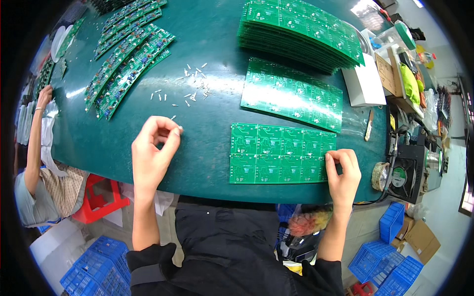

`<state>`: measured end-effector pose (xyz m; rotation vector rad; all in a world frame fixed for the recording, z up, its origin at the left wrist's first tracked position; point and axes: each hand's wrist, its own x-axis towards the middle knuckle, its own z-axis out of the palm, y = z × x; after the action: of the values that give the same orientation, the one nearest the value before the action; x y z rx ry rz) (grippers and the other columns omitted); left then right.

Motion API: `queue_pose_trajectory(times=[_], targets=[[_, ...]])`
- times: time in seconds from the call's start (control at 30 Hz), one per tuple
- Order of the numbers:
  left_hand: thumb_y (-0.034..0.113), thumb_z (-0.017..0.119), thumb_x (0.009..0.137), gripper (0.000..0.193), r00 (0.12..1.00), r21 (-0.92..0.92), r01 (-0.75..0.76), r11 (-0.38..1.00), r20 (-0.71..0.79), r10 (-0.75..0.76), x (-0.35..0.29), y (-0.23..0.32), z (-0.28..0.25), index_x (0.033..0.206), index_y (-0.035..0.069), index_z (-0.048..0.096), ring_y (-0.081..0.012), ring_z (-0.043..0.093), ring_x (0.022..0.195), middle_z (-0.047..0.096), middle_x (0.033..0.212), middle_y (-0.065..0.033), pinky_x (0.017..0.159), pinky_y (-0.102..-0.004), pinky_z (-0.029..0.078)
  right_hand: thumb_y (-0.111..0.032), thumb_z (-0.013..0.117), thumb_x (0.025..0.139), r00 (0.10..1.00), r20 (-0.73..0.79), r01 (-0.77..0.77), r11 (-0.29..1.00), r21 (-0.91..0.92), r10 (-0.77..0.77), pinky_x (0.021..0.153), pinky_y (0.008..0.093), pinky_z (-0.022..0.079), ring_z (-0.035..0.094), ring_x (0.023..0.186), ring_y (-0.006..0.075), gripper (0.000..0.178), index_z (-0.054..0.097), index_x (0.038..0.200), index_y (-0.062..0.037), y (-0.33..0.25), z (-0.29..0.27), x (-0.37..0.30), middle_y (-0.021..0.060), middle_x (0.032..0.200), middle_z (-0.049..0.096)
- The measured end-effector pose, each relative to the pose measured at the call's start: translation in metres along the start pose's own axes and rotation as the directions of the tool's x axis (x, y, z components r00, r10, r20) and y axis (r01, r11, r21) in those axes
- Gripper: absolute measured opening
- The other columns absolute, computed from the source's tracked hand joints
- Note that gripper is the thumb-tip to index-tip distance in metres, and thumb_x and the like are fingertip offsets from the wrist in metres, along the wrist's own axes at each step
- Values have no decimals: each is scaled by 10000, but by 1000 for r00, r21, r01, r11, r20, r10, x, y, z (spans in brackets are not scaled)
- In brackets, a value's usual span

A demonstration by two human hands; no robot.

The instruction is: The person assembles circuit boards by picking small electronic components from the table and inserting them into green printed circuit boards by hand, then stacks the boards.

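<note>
My left hand (157, 148) is closed in a pinch above the green table, with a small pale electronic part (180, 129) at its fingertips. A bare green circuit board panel (281, 154) lies flat near the table's front edge. At the panel's right edge, the thumb and fingers of my right hand (344, 170) are pinched together; whether a small part is also between them is hidden. Beyond my left hand, several small pale pin-like parts (193, 88) lie scattered on the table. Another bare panel or thin stack (291, 93) lies just behind the near one.
A tall stack of green panels (301, 29) stands at the back. Populated boards (131, 69) lie at the left. A white box (364, 81), a tape roll (380, 176) and a black fan unit (407, 172) are at the right. A co-worker's hand (44, 96) reaches in far left.
</note>
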<state>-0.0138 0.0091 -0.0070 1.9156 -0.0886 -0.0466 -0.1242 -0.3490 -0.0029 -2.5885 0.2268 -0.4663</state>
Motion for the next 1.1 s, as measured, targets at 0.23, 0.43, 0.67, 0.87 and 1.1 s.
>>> queue_pose_trajectory(times=[0.23, 0.43, 0.67, 0.87, 1.1], targets=[[119, 636, 985, 123, 789, -430, 469, 771, 597, -147, -18, 28, 24, 1039, 9, 632, -94, 629, 772, 692, 939, -70, 710, -244, 536, -24, 716, 851, 998, -67, -5, 1000, -7, 4, 805, 360, 495, 636, 881, 254, 164, 728, 1012, -52, -40, -11, -6, 99, 938, 663], [155, 632, 996, 138, 646, -411, 600, 686, 755, -113, -29, 29, 46, 1014, 19, 627, -82, 620, 763, 678, 909, -57, 689, -235, 531, 14, 770, 780, 975, 115, 98, 837, 539, -188, 750, 338, 526, 654, 852, 251, 236, 710, 1006, -18, -109, 22, -11, 112, 913, 675], [158, 671, 971, 152, 611, -410, 627, 663, 786, -91, -33, 24, 46, 1028, 20, 642, -79, 616, 727, 688, 912, -62, 670, -220, 508, 44, 767, 783, 978, 130, 57, 817, 574, -160, 713, 320, 529, 658, 821, 238, 168, 685, 924, 6, -122, 36, -14, 114, 877, 677], [147, 660, 976, 147, 607, -407, 636, 656, 788, -100, -38, 19, 37, 1039, 16, 642, -80, 616, 740, 688, 919, -51, 681, -230, 515, 46, 764, 783, 971, 185, 0, 774, 634, -152, 713, 321, 517, 652, 797, 228, 152, 675, 899, 5, -123, 43, -22, 105, 864, 680], [52, 704, 858, 158, 941, 414, -322, 851, 41, 336, -18, 4, 3, 1014, 38, 684, -222, 619, 854, 605, 983, -101, 741, -331, 518, 18, 773, 750, 948, 148, 217, 912, 347, -281, 721, 341, 406, 612, 771, 213, 191, 665, 885, -63, -112, 58, -28, 41, 827, 655]])
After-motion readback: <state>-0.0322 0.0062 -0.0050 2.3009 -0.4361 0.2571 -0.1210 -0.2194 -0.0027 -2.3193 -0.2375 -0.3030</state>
